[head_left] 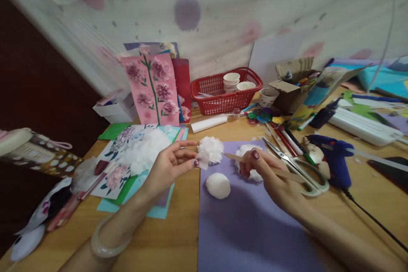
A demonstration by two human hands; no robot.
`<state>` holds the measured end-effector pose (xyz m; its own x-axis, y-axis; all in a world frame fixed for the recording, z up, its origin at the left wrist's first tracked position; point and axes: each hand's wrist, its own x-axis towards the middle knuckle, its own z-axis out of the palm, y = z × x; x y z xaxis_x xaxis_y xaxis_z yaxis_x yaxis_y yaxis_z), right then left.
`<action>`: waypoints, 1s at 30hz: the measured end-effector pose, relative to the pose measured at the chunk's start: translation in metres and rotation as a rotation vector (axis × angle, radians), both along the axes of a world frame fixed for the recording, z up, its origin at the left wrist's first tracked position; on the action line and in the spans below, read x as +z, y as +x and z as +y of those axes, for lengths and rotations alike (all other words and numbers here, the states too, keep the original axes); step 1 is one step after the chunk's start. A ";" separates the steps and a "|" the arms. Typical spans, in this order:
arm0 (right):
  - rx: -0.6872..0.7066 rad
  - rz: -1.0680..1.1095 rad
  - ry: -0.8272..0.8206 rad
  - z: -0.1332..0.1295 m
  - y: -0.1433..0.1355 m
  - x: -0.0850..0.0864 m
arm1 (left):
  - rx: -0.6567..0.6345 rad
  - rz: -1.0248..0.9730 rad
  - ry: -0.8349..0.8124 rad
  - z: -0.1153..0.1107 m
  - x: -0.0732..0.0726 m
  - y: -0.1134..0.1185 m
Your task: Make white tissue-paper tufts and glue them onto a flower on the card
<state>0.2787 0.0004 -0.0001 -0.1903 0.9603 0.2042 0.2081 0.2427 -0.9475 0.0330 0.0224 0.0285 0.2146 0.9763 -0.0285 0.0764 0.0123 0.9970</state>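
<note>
Left hand (168,165) pinches a white tissue pompom (209,151) between thumb and fingertips, holding it above the left edge of the purple paper sheet (248,225). I see the pompom as fluffy and ruffled, roughly round, with a flat paper tab hanging at its lower left by my thumb. Right hand (270,174) is closed around a thin flat wooden stick (270,169), pale tan; its long axis runs nearly level, left to right, with the pointed tip aimed left and touching the pompom's right side. A second ruffled white pompom (251,162) sits on the sheet, partly behind my right fingers. A smoother white ball (218,185) lies on the sheet below the held pompom. Scissors (296,168) and a blue glue gun (334,159) lie on the wooden table (178,238) just right of my right hand
</note>
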 end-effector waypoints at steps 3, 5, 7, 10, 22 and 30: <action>-0.009 -0.104 0.114 -0.002 0.002 0.001 | -0.071 -0.119 -0.031 -0.002 0.009 0.024; -0.008 -0.091 0.158 -0.003 0.003 0.002 | -0.120 -0.164 -0.027 -0.003 0.010 0.036; 0.004 0.000 0.116 -0.005 0.004 0.003 | -0.150 -0.163 -0.015 -0.003 0.009 0.045; 0.075 0.147 -0.022 -0.009 0.002 0.002 | -0.139 -0.102 0.006 -0.005 0.007 0.054; 0.105 0.336 -0.053 -0.006 -0.002 0.005 | -0.136 0.027 0.113 -0.010 0.003 0.063; 0.075 0.237 -0.067 -0.007 0.003 0.009 | -0.140 0.027 0.057 -0.008 0.004 0.060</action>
<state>0.2817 -0.0065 0.0087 -0.2161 0.9581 0.1879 -0.0377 0.1841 -0.9822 0.0933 0.0146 0.0323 0.3486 0.9371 0.0188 0.1006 -0.0573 0.9933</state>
